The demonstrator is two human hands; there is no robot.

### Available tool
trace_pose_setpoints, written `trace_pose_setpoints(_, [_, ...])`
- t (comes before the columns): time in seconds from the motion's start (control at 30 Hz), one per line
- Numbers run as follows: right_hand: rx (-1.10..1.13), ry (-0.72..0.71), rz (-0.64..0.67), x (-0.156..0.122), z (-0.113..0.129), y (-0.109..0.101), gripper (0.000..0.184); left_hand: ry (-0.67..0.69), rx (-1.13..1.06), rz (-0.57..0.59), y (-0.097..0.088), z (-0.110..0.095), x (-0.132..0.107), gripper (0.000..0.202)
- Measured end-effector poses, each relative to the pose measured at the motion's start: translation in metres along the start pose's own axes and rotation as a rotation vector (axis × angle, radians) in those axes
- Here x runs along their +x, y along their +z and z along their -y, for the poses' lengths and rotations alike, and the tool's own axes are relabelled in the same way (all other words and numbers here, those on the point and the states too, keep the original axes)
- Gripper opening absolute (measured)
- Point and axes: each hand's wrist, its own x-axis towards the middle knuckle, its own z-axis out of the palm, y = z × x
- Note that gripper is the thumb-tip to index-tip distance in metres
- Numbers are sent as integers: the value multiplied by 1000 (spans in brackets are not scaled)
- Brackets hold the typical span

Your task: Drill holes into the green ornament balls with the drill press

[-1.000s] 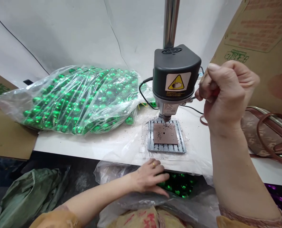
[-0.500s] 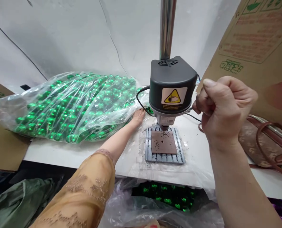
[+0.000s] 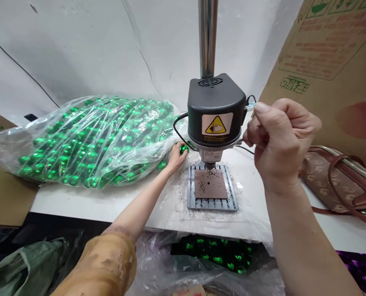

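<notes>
My left hand [image 3: 176, 157] has its fingers and thumb closed around a faceted green bead [image 3: 184, 149], on the white table [image 3: 62, 199] just left of the drill press [image 3: 216, 102], beside the right end of the clear bag [image 3: 115, 142] of green beads; the bead looks round, and which way any hole in it faces I cannot tell. My right hand [image 3: 283, 142] is curled into a fist on the lever [image 3: 240, 142], a thin rod whose long axis runs sideways from the press head into my fingers. The press stands upright, its chuck [image 3: 210, 166] pointing down over the brown square plate [image 3: 218, 190], which lies flat, one edge towards me, on the slotted grey base [image 3: 233, 202], dark crumbs scattered across both
</notes>
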Motion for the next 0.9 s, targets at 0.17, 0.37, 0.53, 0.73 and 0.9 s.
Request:
trace_pose_setpoints(0.17, [23, -7, -13, 0, 0, 1, 41, -355, -840, 96, -10, -21, -67, 34])
trace_pose_setpoints(0.37, [28, -37, -10, 1, -2, 1, 41, -336, -796, 126, -2, -28, -110, 58])
trace_pose_setpoints(0.53, [-1, -32, 13, 0, -3, -1, 45, -42, -486, 223, 7, -20, -114, 61])
trace_pose_setpoints(0.73, [-23, -51, 5, 0, -5, -1, 50, 82, -253, 252, 21, -12, -114, 69])
trace_pose_setpoints(0.9, [-17, -49, 5, 0, -7, -1, 52, 42, -300, 269, 32, -11, -113, 63])
